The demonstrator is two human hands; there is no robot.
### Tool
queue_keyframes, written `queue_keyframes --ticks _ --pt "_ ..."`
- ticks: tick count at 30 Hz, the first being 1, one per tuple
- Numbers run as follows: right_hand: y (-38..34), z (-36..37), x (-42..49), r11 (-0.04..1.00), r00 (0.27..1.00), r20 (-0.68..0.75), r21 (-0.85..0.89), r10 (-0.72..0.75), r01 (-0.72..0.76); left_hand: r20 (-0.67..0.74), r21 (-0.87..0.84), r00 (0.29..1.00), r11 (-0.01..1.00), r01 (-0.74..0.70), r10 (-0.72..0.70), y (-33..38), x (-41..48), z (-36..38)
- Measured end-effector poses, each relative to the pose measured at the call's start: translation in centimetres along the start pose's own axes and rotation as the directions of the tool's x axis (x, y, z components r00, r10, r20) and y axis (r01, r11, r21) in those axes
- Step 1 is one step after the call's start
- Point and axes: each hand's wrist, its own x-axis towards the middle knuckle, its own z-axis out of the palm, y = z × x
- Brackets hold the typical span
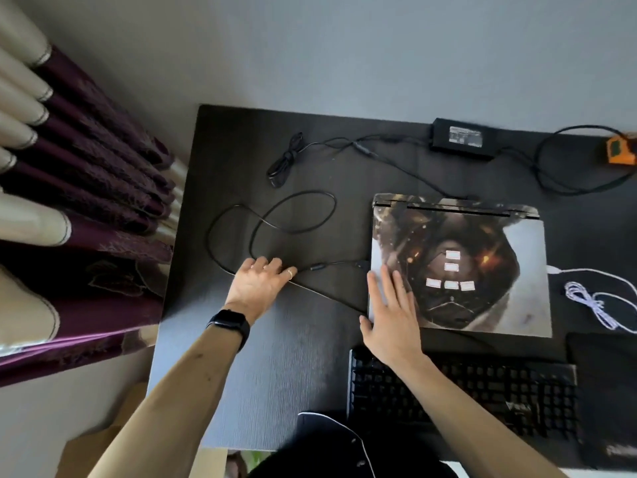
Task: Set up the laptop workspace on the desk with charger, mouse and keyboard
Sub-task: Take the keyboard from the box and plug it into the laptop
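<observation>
**Cable being led to the closed laptop**

Step in hand, as judged: connecting the keyboard cable at the left side of the laptop (458, 263), or tidying its slack. Laptop closed, lying flat on the dark surface (275, 374), printed lid up. Left hand (262, 281) palm down on the surface, fingers bent loosely over the black cable (293, 215); whether the cable is really pinched or only pressed, cannot tell. Right hand (389, 312) flat and open on the left front corner of the lid, holding nothing, seemingly steadying the laptop.

Cable lying in wide loops left of the laptop, one end reaching the left edge of the laptop; plugged in or not, too small to tell. Keyboard (482, 398) just in front of the laptop, near the body. Charger brick (462, 138) at the far edge of the surface, its thin lead running toward the back of the laptop, its other lead going toward an orange socket block (618, 150) at the right. White cord (593, 301) coiled right of the laptop; the mouse itself not clearly seen.

Next move, probably: gather the loose loops, check the plug, then open the lid. Needed: gentle pull only, so that the plug does not come out.
</observation>
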Motion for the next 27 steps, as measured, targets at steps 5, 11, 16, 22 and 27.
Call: queue_keyframes --ticks 5,11,16,22,27 --pt "0.2 0.3 0.3 0.999 0.999 0.054 0.052 -0.006 0.003 -0.055 0.025 0.998 1.0 0.017 -0.016 0.0 1.2 0.2" --pt "0.4 0.5 0.1 0.998 0.997 0.079 0.056 -0.007 0.003 0.056 -0.041 0.991 0.991 0.127 -0.124 1.8 1.2 0.1" --pt "1.1 -0.8 0.1 0.994 0.994 0.102 0.099 -0.05 0.04 0.083 -0.086 0.974 0.972 0.217 -0.21 3.4 0.5 -0.2" --pt "2.5 -3.1 -0.8 0.98 0.995 0.062 0.184 -0.081 0.069 0.071 -0.272 0.976 0.937 0.219 -0.207 7.1 -1.8 -1.5" --pt "2.4 -4.1 -5.8 0.927 1.0 0.006 0.375 0.018 -0.019 0.123 -0.495 0.968 0.832 0.251 -0.219 11.0 -4.2 -3.1"
